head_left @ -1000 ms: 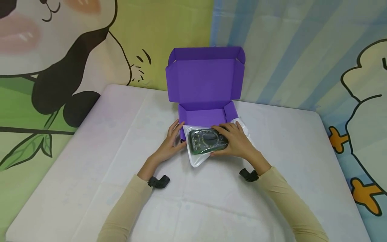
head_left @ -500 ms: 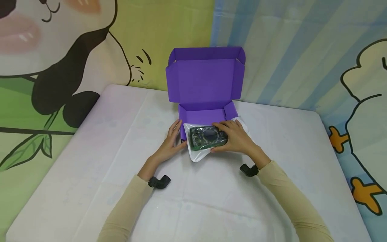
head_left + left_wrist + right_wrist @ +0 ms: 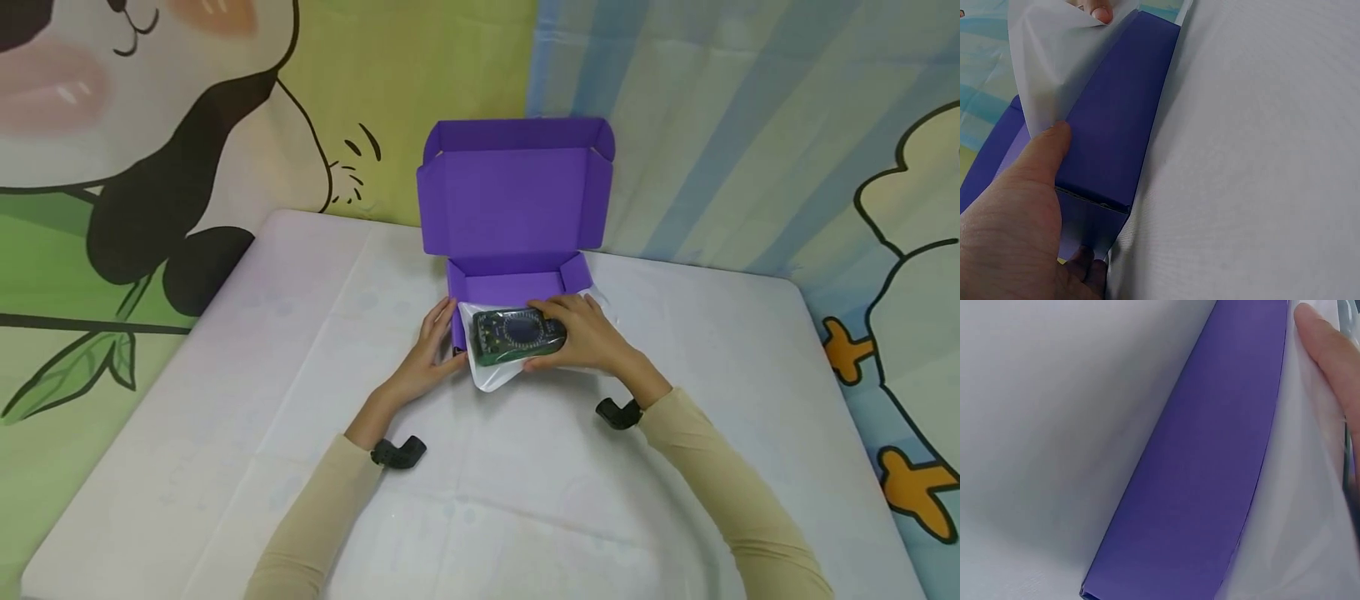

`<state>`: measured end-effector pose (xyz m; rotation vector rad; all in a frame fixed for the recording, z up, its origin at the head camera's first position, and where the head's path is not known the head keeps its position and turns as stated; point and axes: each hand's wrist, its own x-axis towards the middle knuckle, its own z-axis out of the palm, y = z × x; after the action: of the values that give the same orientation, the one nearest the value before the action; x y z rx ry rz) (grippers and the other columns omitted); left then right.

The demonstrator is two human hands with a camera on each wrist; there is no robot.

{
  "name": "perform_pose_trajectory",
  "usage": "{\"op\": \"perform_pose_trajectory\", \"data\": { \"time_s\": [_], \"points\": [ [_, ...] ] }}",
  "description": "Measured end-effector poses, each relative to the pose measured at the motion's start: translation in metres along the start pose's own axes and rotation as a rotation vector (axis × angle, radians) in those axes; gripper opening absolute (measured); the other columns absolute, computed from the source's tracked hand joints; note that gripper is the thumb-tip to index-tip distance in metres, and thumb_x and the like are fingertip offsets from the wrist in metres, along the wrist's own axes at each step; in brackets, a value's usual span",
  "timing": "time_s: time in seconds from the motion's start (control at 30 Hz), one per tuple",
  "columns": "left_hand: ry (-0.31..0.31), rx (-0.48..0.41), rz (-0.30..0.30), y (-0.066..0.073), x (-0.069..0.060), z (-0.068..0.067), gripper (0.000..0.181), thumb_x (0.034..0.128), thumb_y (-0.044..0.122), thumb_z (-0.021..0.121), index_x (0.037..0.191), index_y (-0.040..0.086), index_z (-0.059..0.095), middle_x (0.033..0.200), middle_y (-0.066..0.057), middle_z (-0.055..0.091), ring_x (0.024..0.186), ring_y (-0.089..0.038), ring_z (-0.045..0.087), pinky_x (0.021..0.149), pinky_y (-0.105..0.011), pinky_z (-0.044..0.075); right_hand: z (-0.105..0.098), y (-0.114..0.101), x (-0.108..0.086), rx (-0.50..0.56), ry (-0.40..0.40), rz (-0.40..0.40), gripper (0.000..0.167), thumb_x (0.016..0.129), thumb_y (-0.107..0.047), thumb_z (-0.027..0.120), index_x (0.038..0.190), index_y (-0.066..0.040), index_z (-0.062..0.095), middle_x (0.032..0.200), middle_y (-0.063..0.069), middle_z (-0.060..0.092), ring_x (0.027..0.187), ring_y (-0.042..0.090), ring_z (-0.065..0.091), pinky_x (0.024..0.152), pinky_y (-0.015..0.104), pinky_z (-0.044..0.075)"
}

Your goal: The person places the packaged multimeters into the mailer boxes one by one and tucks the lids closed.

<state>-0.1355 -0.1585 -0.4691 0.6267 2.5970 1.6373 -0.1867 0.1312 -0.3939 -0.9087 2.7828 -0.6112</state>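
A purple box stands with its lid up in the head view. Over its front part lies a dark green multimeter-like device in a clear and white bag. My right hand grips the device's right end through the bag. My left hand holds the box's left front corner; in the left wrist view its thumb rests on the top edge of the box and its fingers lie against the side. The right wrist view shows the box's front wall beside the bag. The box's interior is partly hidden.
The box stands on a white-covered table, near its back edge. Behind it hangs a printed cloth with cartoon animals. A black wrist device is on the left wrist and another on the right.
My right hand and the bagged device have moved slightly away from me, further over the box. My left hand keeps its place at the box's corner.
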Motion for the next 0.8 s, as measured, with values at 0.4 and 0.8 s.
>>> {"op": "perform_pose_trajectory", "data": {
  "time_s": [0.4, 0.8],
  "points": [
    [-0.008, 0.006, -0.028, -0.010, 0.001, 0.004, 0.091, 0.0923, 0.020, 0.068, 0.158, 0.023, 0.006, 0.164, -0.002, -0.003, 0.150, -0.030, 0.005, 0.118, -0.056, 0.014, -0.002, 0.003, 0.010, 0.043, -0.007, 0.026, 0.103, 0.061, -0.064, 0.084, 0.146, -0.017, 0.047, 0.143, 0.017, 0.046, 0.134, 0.036, 0.037, 0.118, 0.058, 0.011],
    [0.002, 0.007, -0.007, 0.013, -0.003, -0.001, 0.087, 0.0917, 0.007, 0.067, 0.156, 0.003, 0.008, 0.161, -0.020, -0.001, 0.147, -0.040, 0.009, 0.117, -0.059, 0.016, -0.002, 0.006, 0.029, 0.088, -0.038, 0.056, 0.105, 0.061, -0.065, 0.083, 0.147, -0.018, 0.045, 0.142, 0.015, 0.048, 0.137, 0.036, 0.033, 0.118, 0.060, 0.005]
  ]
}}
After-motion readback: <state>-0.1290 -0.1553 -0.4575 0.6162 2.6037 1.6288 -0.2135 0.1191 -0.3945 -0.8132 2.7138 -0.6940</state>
